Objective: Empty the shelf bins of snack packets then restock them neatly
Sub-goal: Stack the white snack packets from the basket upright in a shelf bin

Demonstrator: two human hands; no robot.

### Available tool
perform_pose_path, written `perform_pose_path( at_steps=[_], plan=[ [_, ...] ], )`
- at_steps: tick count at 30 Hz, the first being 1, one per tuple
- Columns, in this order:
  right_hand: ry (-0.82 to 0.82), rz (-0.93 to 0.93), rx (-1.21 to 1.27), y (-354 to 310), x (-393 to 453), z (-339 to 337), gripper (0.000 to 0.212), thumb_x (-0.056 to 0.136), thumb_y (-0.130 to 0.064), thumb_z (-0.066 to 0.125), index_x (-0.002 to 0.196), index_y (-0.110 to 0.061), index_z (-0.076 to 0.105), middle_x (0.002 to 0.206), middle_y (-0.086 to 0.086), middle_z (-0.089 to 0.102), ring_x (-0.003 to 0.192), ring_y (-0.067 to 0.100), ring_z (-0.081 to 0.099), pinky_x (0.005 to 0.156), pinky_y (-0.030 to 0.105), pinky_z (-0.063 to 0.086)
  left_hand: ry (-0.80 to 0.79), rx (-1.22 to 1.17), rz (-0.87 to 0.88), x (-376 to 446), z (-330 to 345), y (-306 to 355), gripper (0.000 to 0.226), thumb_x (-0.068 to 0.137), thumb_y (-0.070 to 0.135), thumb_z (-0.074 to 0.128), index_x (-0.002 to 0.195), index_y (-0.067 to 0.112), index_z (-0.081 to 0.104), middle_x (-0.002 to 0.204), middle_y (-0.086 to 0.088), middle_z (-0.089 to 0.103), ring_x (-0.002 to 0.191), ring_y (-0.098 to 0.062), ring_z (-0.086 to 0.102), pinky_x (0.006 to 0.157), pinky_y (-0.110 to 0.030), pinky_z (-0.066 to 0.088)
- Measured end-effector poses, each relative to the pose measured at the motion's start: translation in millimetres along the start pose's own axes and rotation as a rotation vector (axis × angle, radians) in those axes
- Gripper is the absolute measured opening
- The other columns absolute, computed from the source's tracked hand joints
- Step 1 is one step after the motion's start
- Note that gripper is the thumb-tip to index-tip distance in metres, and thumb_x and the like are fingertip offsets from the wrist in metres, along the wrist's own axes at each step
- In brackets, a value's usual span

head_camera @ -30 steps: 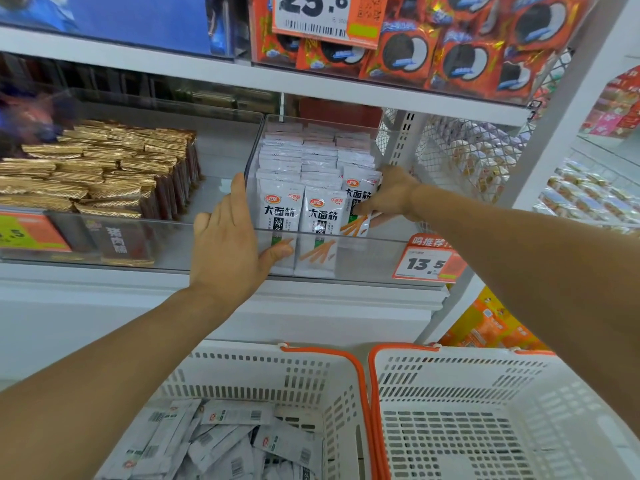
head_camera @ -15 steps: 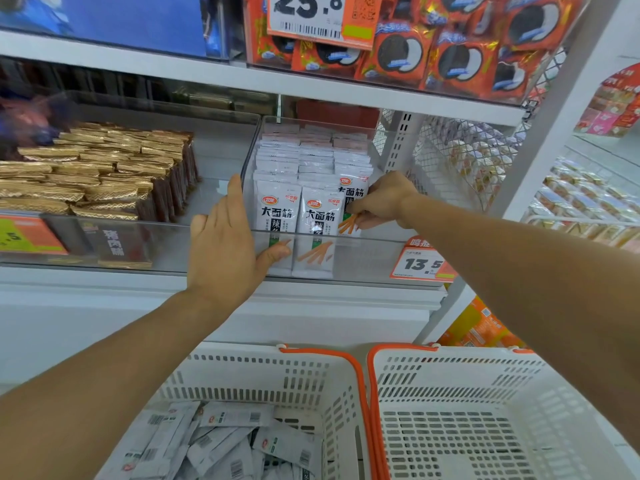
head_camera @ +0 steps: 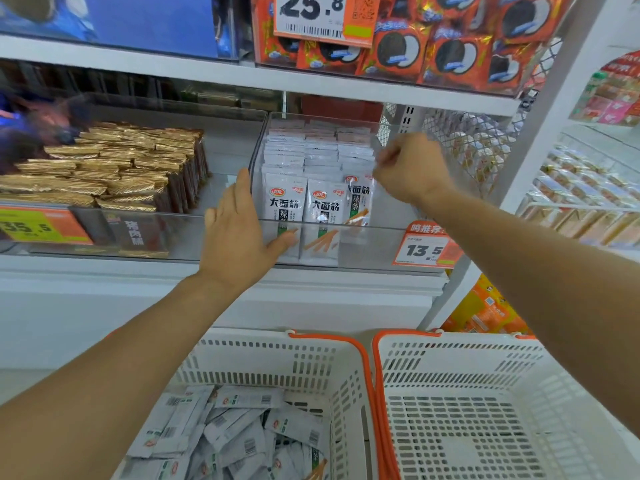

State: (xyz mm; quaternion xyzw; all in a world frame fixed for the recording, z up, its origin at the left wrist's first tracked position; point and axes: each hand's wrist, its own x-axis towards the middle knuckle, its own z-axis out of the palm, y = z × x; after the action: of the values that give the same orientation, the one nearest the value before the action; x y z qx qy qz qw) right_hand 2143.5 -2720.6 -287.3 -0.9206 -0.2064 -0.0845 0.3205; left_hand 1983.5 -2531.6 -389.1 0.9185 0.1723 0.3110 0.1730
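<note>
Our right fingers [head_camera: 382, 161] are curling tight, knuckles up, above the right-hand row of packets [head_camera: 320, 188] in the clear bin [head_camera: 381, 244]; whether they are pinching a packet top we cannot tell, since the fist is hiding its own tips. Our left fingers [head_camera: 242, 192] are lying straight and together against the bin's left wall, with the thumb reaching across the front pane, so the left hand [head_camera: 239, 233] is bracing the bin rather than gripping anything. The right hand [head_camera: 408, 168] is hovering near the back half of the bin, just beside the wire mesh at the shelf's end.

Inside the bin, white packets are standing upright in three rows, faces forward, running from the front pane to the back. The two left rows are reaching the pane; the right row is sitting a little further back, leaving a gap at the front right.

Below, the left basket [head_camera: 277, 358] is holding a loose heap of the same white packets, while the right basket [head_camera: 467, 375] is showing only its bare floor.

We are judging that restocking of this bin is well along but not finished: a good pile is waiting in the basket, and the right row is needing filling and squaring. The neighbouring bin of gold packets [head_camera: 114, 168] is looking stocked.
</note>
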Motion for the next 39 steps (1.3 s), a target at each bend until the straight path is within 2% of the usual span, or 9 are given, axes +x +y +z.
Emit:
perform_pose_path(
  at_steps=[4,8,11,14,18,22,25,35,39],
  plan=[
    [0.104,-0.353,0.346,-36,-75,26,0.009,0.085,-0.004,0.063,0.088,-0.012,0.064,0.072,-0.013,0.059,0.058,0.002,0.055,0.059,0.01,0.044,0.217,-0.16,0.217,-33,-14,-11,0.042,0.087,0.021,0.062,0.125,0.007,0.053,0.122,-0.011,0.055,0.115,-0.027,0.05,0.095,-0.035,0.034],
    [-0.428,-0.367,0.297,-18,-148,126,0.012,0.086,-0.006,0.067,0.097,-0.008,0.066,0.078,-0.008,0.06,0.066,0.004,0.056,0.071,0.021,0.051,-0.43,-0.171,0.015,-93,4,-67,0.01,0.094,0.02,0.057,0.104,0.022,0.057,0.087,0.007,0.061,0.075,-0.016,0.059,0.073,-0.034,0.049],
    [-0.949,-0.176,0.048,23,-204,211,0.031,0.089,-0.018,0.073,0.117,-0.011,0.064,0.099,-0.002,0.06,0.089,0.015,0.059,0.08,0.027,0.05,-0.959,0.031,-0.24,-162,25,-132,0.031,0.097,0.03,0.062,0.125,0.018,0.058,0.128,-0.004,0.059,0.112,-0.023,0.058,0.096,-0.035,0.045],
    [-1.151,-0.029,-0.04,58,-260,283,0.055,0.09,-0.03,0.075,0.136,-0.013,0.052,0.123,0.007,0.055,0.102,0.025,0.056,0.082,0.033,0.046,-1.19,0.189,-0.346,-226,39,-186,0.066,0.09,0.041,0.07,0.147,0.02,0.043,0.158,-0.009,0.03,0.14,-0.032,0.036,0.113,-0.047,0.035],
    [-1.134,0.05,-0.016,71,-305,341,0.093,0.083,-0.041,0.08,0.157,-0.027,0.026,0.162,0.008,0.014,0.146,0.036,0.024,0.112,0.052,0.039,-1.183,0.231,-0.412,-267,53,-221,0.101,0.083,0.047,0.077,0.159,0.029,0.014,0.167,-0.007,0.002,0.15,-0.036,0.013,0.116,-0.056,0.028],
    [-1.093,-0.005,-0.117,66,-315,369,0.104,0.082,-0.053,0.077,0.159,-0.042,0.008,0.168,0.003,-0.011,0.151,0.044,0.008,0.11,0.063,0.038,-1.061,0.081,-0.514,-280,70,-242,0.107,0.083,0.055,0.074,0.16,0.033,0.003,0.168,-0.006,0.0,0.153,-0.032,0.008,0.118,-0.054,0.024],
    [-1.086,-0.015,-0.19,66,-312,381,0.09,0.085,-0.055,0.073,0.157,-0.04,0.021,0.167,0.009,-0.001,0.149,0.049,0.01,0.115,0.068,0.025,-1.022,0.086,-0.536,-282,87,-248,0.095,0.083,0.063,0.068,0.158,0.03,0.021,0.159,-0.01,0.027,0.144,-0.035,0.026,0.11,-0.055,0.036],
    [-1.031,-0.184,-0.246,64,-311,371,0.033,0.101,-0.02,0.056,0.134,-0.022,0.053,0.129,0.013,0.05,0.098,0.034,0.054,0.079,0.045,0.05,-0.856,0.002,-0.513,-265,92,-213,0.022,0.09,0.028,0.068,0.107,0.013,0.068,0.11,-0.01,0.06,0.1,-0.031,0.058,0.078,-0.035,0.046],
    [-0.983,0.12,-0.041,56,-289,345,0.036,0.105,-0.038,0.047,0.077,-0.016,0.052,0.074,0.007,0.052,0.062,0.021,0.047,0.051,0.032,0.033,-0.817,-0.091,-0.704,-254,70,-196,0.02,0.095,0.02,0.063,0.092,0.001,0.062,0.074,-0.01,0.057,0.061,-0.023,0.049,0.05,-0.029,0.033]
  ],
)
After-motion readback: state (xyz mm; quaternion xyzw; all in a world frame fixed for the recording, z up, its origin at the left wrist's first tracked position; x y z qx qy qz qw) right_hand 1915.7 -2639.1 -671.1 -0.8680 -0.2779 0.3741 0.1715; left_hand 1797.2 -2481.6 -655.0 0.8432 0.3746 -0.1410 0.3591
